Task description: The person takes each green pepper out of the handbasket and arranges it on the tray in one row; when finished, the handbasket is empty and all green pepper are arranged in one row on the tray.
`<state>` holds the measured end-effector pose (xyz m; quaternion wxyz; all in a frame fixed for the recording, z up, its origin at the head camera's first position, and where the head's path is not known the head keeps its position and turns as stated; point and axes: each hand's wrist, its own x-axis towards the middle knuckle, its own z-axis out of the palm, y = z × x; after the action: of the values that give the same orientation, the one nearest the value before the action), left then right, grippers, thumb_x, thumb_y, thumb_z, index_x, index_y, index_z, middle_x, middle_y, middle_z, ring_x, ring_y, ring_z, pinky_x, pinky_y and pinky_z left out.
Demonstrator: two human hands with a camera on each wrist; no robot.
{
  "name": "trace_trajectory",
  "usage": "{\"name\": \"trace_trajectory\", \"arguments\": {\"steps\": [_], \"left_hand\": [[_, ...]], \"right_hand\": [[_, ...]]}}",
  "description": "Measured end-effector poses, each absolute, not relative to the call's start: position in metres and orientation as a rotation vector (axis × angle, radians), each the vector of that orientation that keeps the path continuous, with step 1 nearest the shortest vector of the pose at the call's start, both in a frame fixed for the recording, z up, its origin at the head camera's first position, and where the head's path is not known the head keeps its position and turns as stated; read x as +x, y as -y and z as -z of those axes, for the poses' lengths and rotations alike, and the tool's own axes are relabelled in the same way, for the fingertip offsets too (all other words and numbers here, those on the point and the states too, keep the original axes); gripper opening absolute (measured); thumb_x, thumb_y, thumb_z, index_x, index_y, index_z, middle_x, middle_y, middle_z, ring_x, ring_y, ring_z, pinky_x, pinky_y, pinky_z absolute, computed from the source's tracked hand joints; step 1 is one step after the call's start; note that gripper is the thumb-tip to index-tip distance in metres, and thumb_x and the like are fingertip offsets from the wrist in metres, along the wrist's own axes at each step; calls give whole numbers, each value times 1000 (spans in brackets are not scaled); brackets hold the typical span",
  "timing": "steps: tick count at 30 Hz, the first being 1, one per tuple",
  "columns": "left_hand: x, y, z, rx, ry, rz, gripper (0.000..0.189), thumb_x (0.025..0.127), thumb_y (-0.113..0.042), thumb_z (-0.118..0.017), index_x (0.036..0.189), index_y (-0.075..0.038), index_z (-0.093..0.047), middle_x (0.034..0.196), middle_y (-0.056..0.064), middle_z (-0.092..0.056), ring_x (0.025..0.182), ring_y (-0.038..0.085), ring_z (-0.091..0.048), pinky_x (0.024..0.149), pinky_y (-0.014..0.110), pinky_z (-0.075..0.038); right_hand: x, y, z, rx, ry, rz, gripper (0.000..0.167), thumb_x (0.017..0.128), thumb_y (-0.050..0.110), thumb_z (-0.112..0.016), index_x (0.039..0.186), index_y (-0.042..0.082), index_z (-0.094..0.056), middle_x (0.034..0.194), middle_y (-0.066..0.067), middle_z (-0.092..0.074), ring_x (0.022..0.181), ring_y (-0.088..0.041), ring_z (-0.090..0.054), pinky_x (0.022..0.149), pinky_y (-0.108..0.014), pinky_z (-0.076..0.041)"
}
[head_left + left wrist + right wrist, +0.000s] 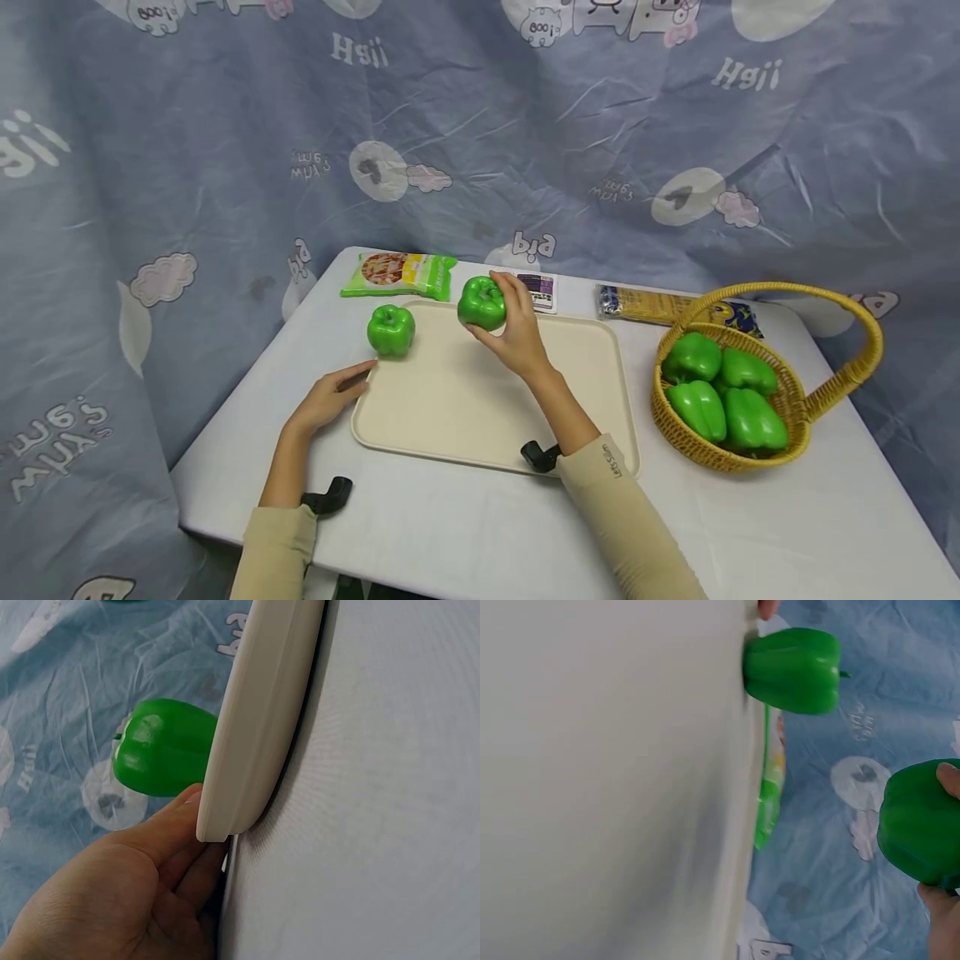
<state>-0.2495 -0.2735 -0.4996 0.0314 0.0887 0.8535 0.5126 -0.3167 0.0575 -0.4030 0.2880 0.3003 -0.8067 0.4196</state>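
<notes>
My right hand (517,333) holds a green bell pepper (481,303) above the back part of a cream tray (480,400). Thumb and fingers lie on opposite sides of it; this pepper (922,825) also shows at the right of the right wrist view. Another green bell pepper (391,331) stands in the tray's back left corner. At the tray's left edge, my left hand (330,402) pinches the rim, its thumb on the top and its other fingers lower, partly hidden, as the left wrist view shows beside the tray rim (259,727).
A wicker basket (678,429) with a tall handle stands on the right, holding several green peppers (752,419). Behind the tray lie a green food packet (401,275), a purple-and-white card (542,292) and a yellow-and-blue pasta packet (660,307). A patterned blue cloth (480,125) hangs behind the table.
</notes>
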Motion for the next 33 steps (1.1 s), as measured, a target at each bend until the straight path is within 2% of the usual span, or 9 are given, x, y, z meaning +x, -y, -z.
{"name": "trace_trajectory", "arguments": {"steps": [8,14,19,33], "left_hand": [[-251,273,500,287,-2640,-1571,44,94,-20,-56,136,-12,-48,139,10,-43,130,31,-35,105,48,-28],[-246,269,492,317,-2632,-1575,45,94,-19,-55,136,-6,-47,138,15,-43,129,34,-35,104,49,-29],[-232,261,466,286,-2631,-1554,43,94,-10,-54,135,2,-45,137,22,-41,128,39,-34,104,52,-28],[-231,261,466,307,-2616,-1571,43,94,-10,-54,135,2,-45,138,21,-41,128,38,-35,104,51,-28]], "right_hand": [[-341,-28,438,733,2440,-1230,83,66,25,-85,136,13,-41,137,-6,-39,120,-23,-43,99,-40,-38],[-346,-15,456,713,2589,-1249,84,66,23,-85,136,9,-40,137,-11,-40,121,-27,-43,100,-41,-37],[-345,-2,460,707,2625,-1271,87,67,24,-84,138,7,-37,135,-11,-41,118,-28,-45,97,-42,-39],[-340,21,461,669,2694,-1329,92,73,28,-80,144,9,-25,136,-18,-37,120,-32,-42,98,-44,-38]]}}
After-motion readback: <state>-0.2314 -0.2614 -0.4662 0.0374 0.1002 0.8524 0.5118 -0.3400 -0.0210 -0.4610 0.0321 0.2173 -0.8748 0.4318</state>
